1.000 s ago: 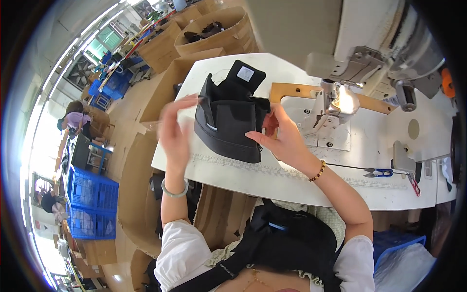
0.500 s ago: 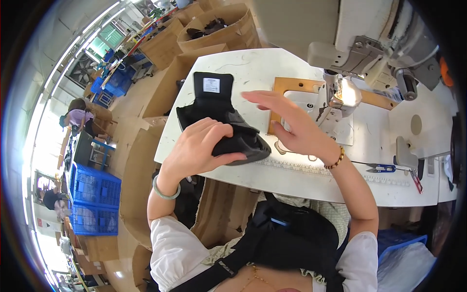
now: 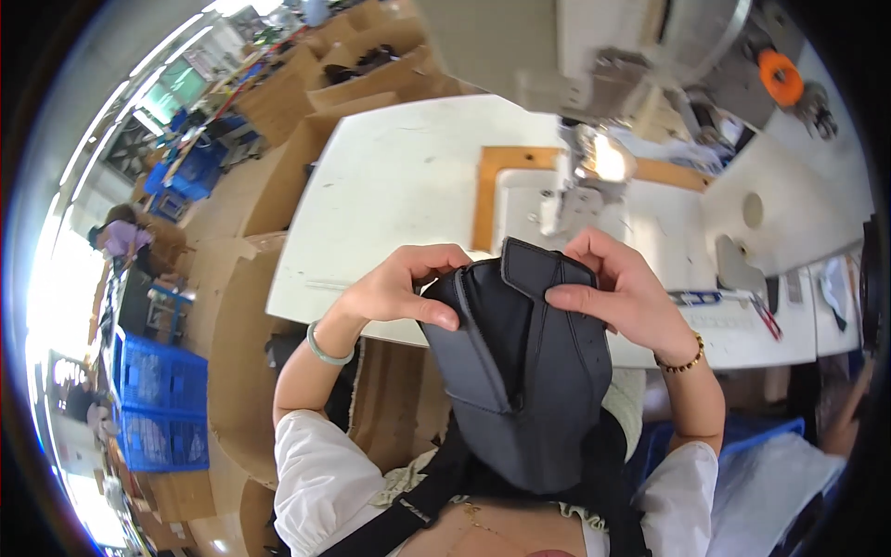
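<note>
The dark grey stitched fabric cap piece (image 3: pixel 524 371) hangs in front of my chest, lifted off the white sewing table (image 3: pixel 399 195). My left hand (image 3: pixel 394 292) pinches its upper left edge, thumb on the seam. My right hand (image 3: pixel 617 288) grips the folded top flap from the right. The sewing machine (image 3: pixel 594 102) stands beyond.

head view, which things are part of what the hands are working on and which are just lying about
In hand:
- dark grey fabric piece, held up by both hands
- left hand on its left edge
- right hand on its top flap

Lying about:
- sewing machine
- scissors
- blue crates
- cardboard boxes
</note>
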`<control>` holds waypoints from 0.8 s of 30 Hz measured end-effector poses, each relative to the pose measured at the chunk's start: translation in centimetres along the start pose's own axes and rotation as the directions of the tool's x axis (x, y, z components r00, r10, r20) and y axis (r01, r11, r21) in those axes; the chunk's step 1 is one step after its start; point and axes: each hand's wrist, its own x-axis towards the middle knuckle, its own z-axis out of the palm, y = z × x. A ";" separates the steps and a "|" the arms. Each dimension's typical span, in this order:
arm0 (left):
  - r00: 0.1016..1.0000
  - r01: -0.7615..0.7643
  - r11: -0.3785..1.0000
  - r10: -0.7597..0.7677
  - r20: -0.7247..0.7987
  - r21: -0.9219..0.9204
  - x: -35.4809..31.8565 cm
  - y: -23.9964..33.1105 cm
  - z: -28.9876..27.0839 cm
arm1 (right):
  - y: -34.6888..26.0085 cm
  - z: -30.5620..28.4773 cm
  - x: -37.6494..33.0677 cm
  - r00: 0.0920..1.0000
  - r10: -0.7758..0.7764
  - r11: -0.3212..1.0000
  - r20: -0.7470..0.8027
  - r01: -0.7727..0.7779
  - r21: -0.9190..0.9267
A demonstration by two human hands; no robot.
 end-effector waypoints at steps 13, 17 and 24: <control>0.938 0.283 0.948 -0.305 0.163 0.142 6.0 0.0 3.2 | 4.1 -3.5 -5.6 0.964 0.106 0.991 -0.245 -0.081 0.110; 0.928 0.339 0.941 -0.335 0.162 -0.001 5.8 0.4 3.6 | 4.2 -3.7 -4.8 0.962 0.097 0.987 -0.254 -0.060 0.151; 0.944 0.308 0.948 -0.315 0.098 0.078 6.4 0.2 3.8 | 4.1 -4.4 -5.1 0.960 0.157 0.982 -0.232 -0.127 0.143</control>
